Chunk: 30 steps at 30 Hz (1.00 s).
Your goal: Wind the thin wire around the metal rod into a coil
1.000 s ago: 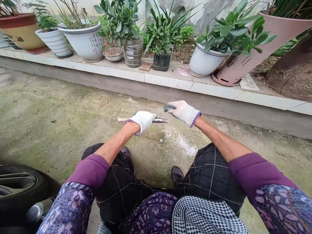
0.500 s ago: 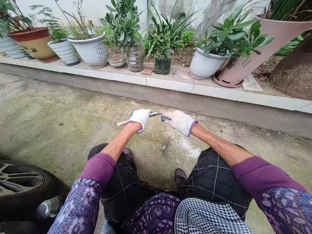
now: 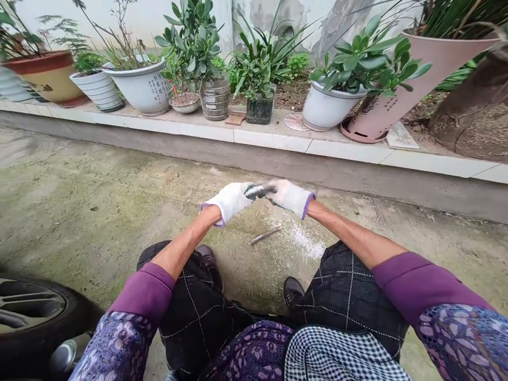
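Both my hands wear white knit gloves with purple cuffs and meet in front of me, above the concrete ground. My left hand (image 3: pixel 232 200) is closed round a silver ribbed cylinder-shaped piece (image 3: pixel 256 191), which sticks out to the right from its fingers. My right hand (image 3: pixel 289 196) closes over the other end of that piece; its fingertips are slightly blurred. Below them a thin brownish-grey rod (image 3: pixel 265 235) lies on the ground. White powder (image 3: pixel 307 239) is scattered to the rod's right.
A low tiled ledge (image 3: pixel 270 141) crosses ahead, carrying several potted plants, among them a white pot (image 3: pixel 329 108) and a tall pink pot (image 3: pixel 377 108). My knees and shoes frame the ground below. At lower left stands a car wheel (image 3: pixel 32 307) beside a shiny metal object (image 3: pixel 65 353).
My hands have come together, with the ribbed piece now between them. The pale stick end left of my left hand no longer shows. The rod on the ground lies at a flatter angle.
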### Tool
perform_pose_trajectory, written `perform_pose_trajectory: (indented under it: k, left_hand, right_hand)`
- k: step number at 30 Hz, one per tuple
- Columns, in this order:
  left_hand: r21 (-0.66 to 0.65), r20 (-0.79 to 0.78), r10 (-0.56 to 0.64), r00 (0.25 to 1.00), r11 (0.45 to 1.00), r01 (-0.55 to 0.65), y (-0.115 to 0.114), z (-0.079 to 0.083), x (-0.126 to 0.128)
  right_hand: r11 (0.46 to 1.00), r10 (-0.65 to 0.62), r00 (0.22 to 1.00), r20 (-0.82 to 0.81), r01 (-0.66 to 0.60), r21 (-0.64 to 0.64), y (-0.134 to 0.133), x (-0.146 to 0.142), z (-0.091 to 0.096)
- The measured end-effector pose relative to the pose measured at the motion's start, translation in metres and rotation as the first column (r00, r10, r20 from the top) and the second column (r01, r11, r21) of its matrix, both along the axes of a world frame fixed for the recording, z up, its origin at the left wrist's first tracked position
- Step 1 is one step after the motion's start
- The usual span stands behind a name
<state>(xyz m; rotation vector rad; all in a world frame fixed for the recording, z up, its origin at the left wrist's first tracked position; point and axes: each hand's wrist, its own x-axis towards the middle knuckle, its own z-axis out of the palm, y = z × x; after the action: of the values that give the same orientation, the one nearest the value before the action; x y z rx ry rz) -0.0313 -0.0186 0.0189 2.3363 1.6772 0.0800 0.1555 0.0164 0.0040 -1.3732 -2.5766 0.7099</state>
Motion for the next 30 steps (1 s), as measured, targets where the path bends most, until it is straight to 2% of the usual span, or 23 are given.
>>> perform_pose_trajectory:
  k: [3,6,8,10,13,15,18,19,21,23,26,30]
  left_hand:
    - [0.002,-0.028,0.104,0.994,0.995,-0.104,0.005,-0.003,-0.008]
    - [0.034,-0.185,0.148,0.971,0.989,-0.144,0.009,-0.012,-0.012]
    - [0.014,-0.276,0.1,0.956,0.995,-0.1,0.009,-0.018,-0.011]
    - [-0.034,-0.288,0.004,0.958,0.999,-0.014,0.008,-0.022,-0.007]
    - [-0.086,-0.184,-0.078,0.98,0.994,0.063,0.006,-0.021,0.002]
    - [-0.116,-0.035,-0.058,0.998,0.992,0.054,0.004,-0.016,0.006]
    - [-0.125,0.17,0.024,0.985,0.992,-0.003,0.001,-0.009,0.006]
    - [-0.121,0.216,0.062,0.974,0.992,-0.036,0.001,-0.008,0.005]
    - [-0.124,0.247,0.146,0.958,0.985,-0.118,0.001,-0.008,0.002]
    - [-0.118,0.204,0.195,0.959,0.978,-0.173,0.004,-0.011,0.0]
    - [-0.092,0.09,0.204,0.975,0.976,-0.196,0.011,-0.016,0.001]
    - [0.026,-0.213,0.165,0.963,0.986,-0.163,0.013,-0.023,0.003]
  right_hand:
    - [0.997,0.079,0.997,0.026,-0.079,0.002,-0.016,-0.008,0.0]
    - [0.993,0.114,0.989,0.098,-0.117,0.021,-0.023,-0.01,0.005]
    - [0.992,0.109,0.983,0.15,-0.117,0.05,-0.019,-0.008,0.007]
    - [0.992,0.085,0.985,0.151,-0.098,0.082,-0.008,-0.004,0.008]
    - [0.997,0.053,0.997,0.056,-0.056,0.051,0.011,0.005,0.008]
    - [0.998,0.001,1.0,-0.017,-0.002,-0.063,0.018,0.009,0.009]
    - [0.968,-0.126,0.99,-0.06,0.109,-0.224,0.017,0.008,0.008]
    - [0.966,-0.145,0.988,-0.059,0.128,-0.224,0.014,0.006,0.007]
    - [0.985,-0.109,0.992,-0.055,0.101,-0.142,0.007,-0.001,0.003]
    - [0.999,-0.017,0.999,-0.037,0.015,-0.049,-0.001,-0.006,0.001]
    - [0.998,0.061,0.998,0.036,-0.06,-0.012,-0.013,-0.009,0.003]
    - [0.995,0.088,0.973,0.211,-0.098,0.033,-0.023,-0.006,0.011]
